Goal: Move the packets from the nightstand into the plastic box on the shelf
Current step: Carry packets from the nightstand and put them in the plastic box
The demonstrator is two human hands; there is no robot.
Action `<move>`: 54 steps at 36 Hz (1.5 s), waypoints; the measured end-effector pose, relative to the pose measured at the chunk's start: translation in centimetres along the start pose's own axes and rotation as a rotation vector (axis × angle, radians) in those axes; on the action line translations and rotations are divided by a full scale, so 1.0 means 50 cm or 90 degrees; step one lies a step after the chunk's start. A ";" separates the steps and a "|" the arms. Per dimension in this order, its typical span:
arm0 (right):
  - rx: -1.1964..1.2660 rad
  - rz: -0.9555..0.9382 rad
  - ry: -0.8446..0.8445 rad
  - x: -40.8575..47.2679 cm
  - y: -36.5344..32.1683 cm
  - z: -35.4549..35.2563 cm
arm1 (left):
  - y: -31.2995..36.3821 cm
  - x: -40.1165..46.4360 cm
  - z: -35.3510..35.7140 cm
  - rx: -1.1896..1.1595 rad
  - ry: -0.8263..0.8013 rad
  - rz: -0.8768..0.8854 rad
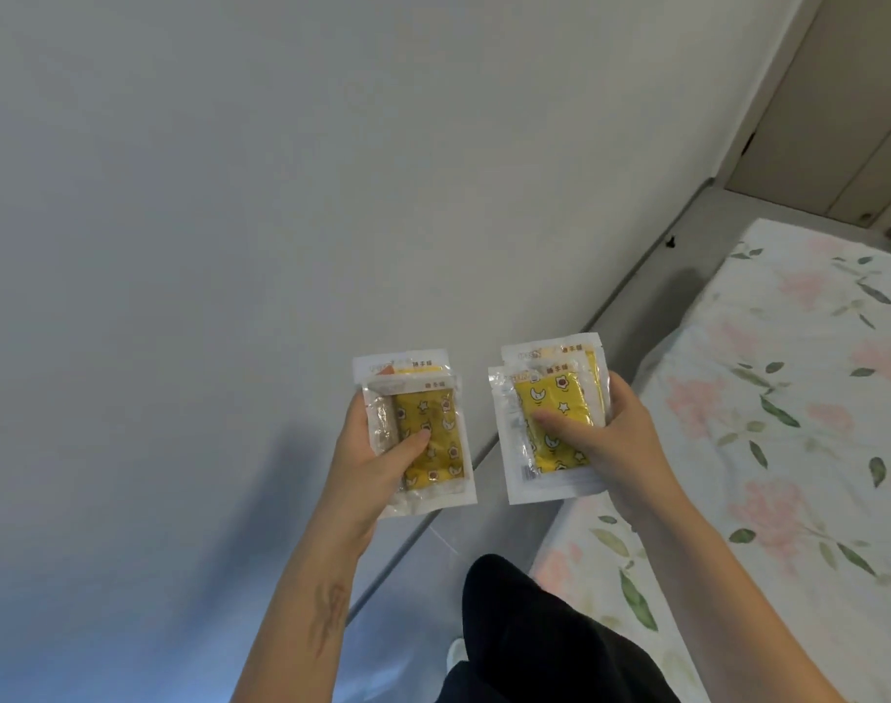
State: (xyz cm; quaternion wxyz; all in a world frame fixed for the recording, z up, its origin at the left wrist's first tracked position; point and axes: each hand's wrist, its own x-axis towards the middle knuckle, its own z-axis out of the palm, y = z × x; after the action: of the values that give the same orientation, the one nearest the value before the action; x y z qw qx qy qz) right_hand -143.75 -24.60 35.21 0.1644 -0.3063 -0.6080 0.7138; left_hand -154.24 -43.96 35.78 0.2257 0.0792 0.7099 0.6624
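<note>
Packets are already off the nightstand and in the person's hands, and neither the nightstand nor the plastic box on the shelf shows in the head view, so which way the box lies from the hands cannot be told. The largest things in sight are the pale wall (281, 195), which fills the left and the top, and the bed with a flowered sheet (788, 423) on the right; the person stands in the narrow strip of floor between them, with a dark trouser leg (534, 641) at the bottom. The left hand (377, 464) holds a small stack of packets (413, 428), the thumb pressing on the front of the yellow one and the fingers curled behind. The right hand (610, 438) holds a second stack (550, 423) in the same way, thumb on the front and fingers round the right edge. Each stack seems to have two packets, one partly behind the other. The long axis of both stacks points up and away from the person, almost parallel, and the stacks are near each other but apart. Both hands are at about the same height and reach, so neither is clearly nearer to any goal. Probably the person must first turn to find the shelf.
</note>
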 end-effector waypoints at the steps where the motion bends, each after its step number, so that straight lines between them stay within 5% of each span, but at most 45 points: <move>1: 0.004 -0.001 0.008 0.008 -0.003 0.000 | 0.003 0.014 0.003 0.001 -0.010 0.002; 17: 0.056 -0.027 0.150 0.254 -0.078 -0.074 | 0.081 0.324 0.169 -0.011 -0.152 0.046; 31: 0.072 -0.070 0.248 0.672 -0.237 -0.369 | 0.203 0.735 0.593 -0.010 -0.258 0.056; 54: 0.109 -0.073 0.429 1.022 -0.342 -0.735 | 0.320 1.136 1.131 0.058 -0.453 0.051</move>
State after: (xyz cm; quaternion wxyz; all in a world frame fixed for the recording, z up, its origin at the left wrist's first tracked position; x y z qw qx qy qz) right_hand -161.44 38.18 36.96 0.4208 -0.4748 -0.4740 0.6106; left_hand -183.45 32.32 37.99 0.4289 0.3426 0.6122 0.5691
